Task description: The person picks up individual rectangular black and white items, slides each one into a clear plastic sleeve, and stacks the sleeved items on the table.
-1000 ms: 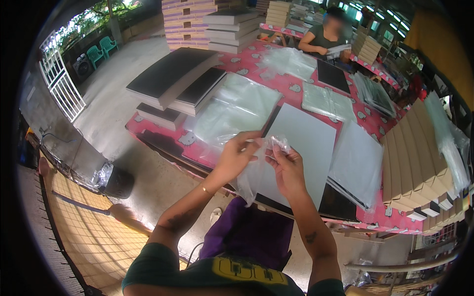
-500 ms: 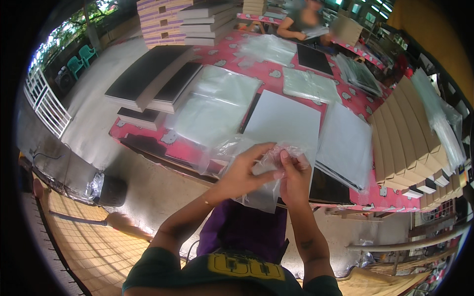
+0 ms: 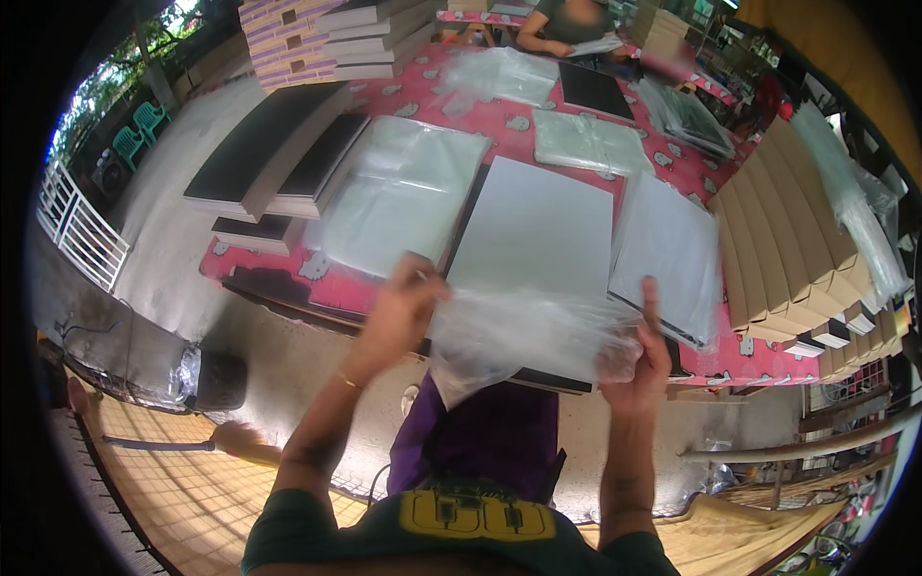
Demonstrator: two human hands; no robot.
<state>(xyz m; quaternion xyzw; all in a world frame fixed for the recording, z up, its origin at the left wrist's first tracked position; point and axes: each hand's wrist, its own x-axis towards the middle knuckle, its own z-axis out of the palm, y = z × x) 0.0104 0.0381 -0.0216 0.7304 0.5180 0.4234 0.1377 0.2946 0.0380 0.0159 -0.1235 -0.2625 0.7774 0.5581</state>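
Note:
A flat white rectangular pad or book (image 3: 538, 221) with a black edge lies before me at the table's near side. Across its near end stretches a clear plastic bag (image 3: 528, 331), wrinkled and partly see-through. My left hand (image 3: 396, 315) is closed at the bag's left edge, fingers curled in a pinch. On the other side, my right hand (image 3: 639, 363) grips the bag's right edge, thumb pointing up and fingers partly behind the film. Left of the pad is a stack of flat clear bags (image 3: 403, 192); right of it lies another white pad in plastic (image 3: 667, 254).
Black-covered books (image 3: 274, 144) are piled at the left, with taller stacks (image 3: 379, 43) behind. A row of brown cardboard boxes (image 3: 783, 240) stands at the right. More clear bags (image 3: 591, 142) and a black book (image 3: 595, 91) lie farther back. A person (image 3: 567, 29) sits across the pink table.
My hands have moved apart, left and right. The bag, bunched between them before, is now spread wide over the pad's near end. The view has shifted slightly.

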